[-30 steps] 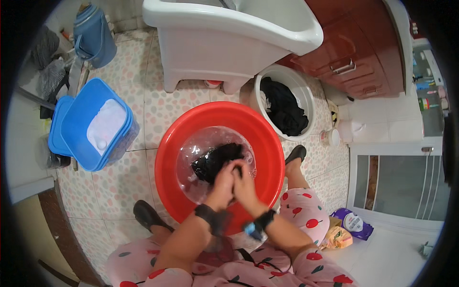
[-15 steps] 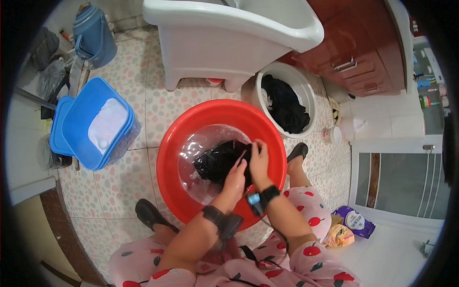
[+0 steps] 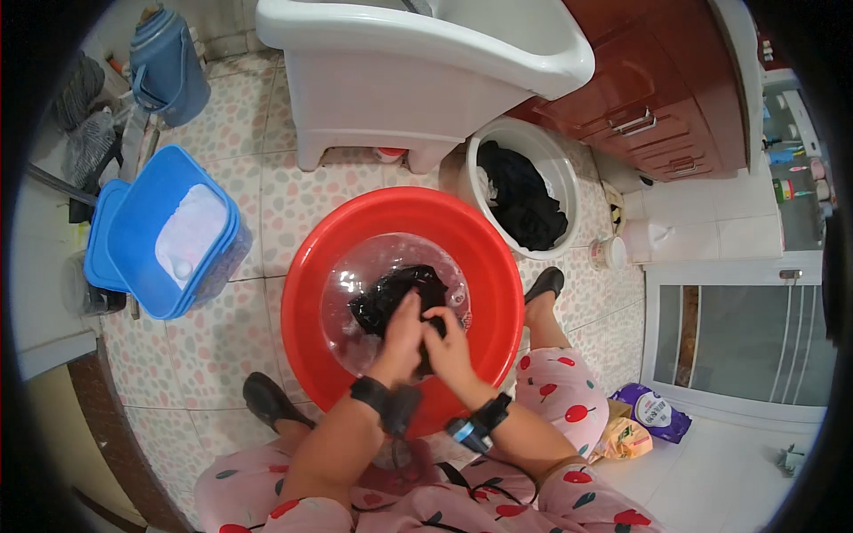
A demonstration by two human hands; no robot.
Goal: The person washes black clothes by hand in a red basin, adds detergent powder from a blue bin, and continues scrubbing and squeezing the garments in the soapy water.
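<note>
A red plastic basin [image 3: 298,275] stands on the floor between my feet, with water in its bottom. In it lies a wet, shiny black piece of clothing [image 3: 386,298], bunched up and partly under water; its kind cannot be made out. My left hand [image 3: 402,330] is closed on the near part of the cloth, fingers pointing away from me. Right beside it, my right hand [image 3: 451,348] grips a fold of the same cloth with bent fingers. The two hands are close together, and they hide the part of the cloth between them.
Beyond the red basin to the right is a white tub [image 3: 573,200] of dark clothes [image 3: 524,200]. A lidded blue container [image 3: 133,258] with white powder [image 3: 194,226] stands at left. A white sink [image 3: 382,98] rises at the back, near a blue thermos jug [image 3: 169,75]. Bags [image 3: 653,413] lie right.
Both hands have moved nearer to me and a little left, drawing the black cloth along. The whole view has shifted slightly.
</note>
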